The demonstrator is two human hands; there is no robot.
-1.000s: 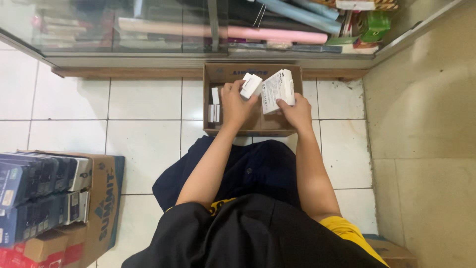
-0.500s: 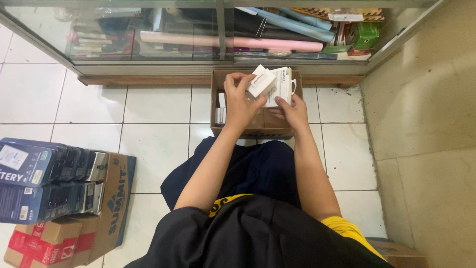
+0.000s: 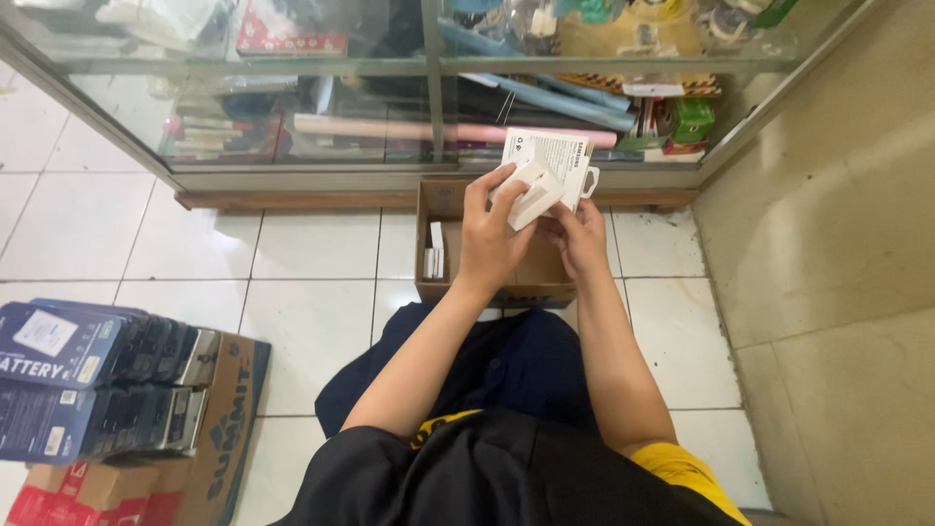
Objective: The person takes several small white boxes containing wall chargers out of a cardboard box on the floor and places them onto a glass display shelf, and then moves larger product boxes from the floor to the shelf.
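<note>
Both my hands are raised over a brown cardboard box (image 3: 433,292) that stands on the tiled floor in front of my knees. My left hand (image 3: 492,239) grips a small white box (image 3: 531,190), tilted. My right hand (image 3: 581,234) holds a flat white package (image 3: 555,154) with a hang tab, just behind the small one. The two packages touch each other. A few small white boxes (image 3: 434,261) stand upright at the left end of the cardboard box.
A glass display cabinet (image 3: 429,88) full of goods runs along the far side, on a wooden base. Stacked dark blue boxes (image 3: 97,390) rest on a printed cardboard carton (image 3: 219,438) at the left. A beige wall (image 3: 838,292) closes the right side.
Both hands have lifted the white packages up and away from the cardboard box. The view has moved closer and tilted toward the cabinet.
</note>
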